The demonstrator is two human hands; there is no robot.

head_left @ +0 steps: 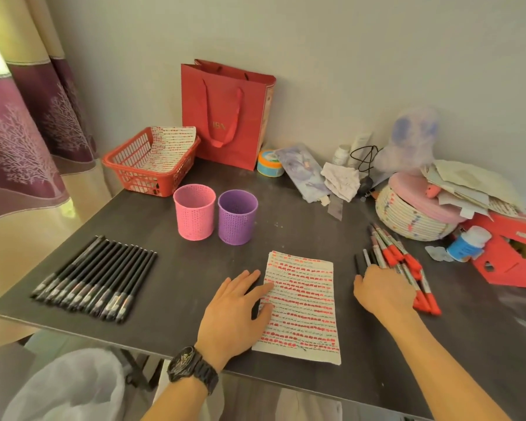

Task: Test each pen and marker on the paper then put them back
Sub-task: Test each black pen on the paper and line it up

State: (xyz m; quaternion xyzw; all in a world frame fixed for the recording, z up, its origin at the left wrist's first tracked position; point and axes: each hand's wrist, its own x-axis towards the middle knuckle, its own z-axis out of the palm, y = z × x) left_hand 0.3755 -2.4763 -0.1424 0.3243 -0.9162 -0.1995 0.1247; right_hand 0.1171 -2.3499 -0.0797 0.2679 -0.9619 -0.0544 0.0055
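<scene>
A red paper bag point(249, 132) stands upright, a tape roll point(269, 165) just beside it, a woven basket point(407, 220) farther right.

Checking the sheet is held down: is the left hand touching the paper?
Touching. The head view shows the left hand lying flat with its fingers on the left edge of the paper.

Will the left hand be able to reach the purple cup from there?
Probably yes. The left hand lies flat on the paper, holding nothing, and only bare table lies between it and the purple cup, standing ahead beside the pink cup.
</scene>
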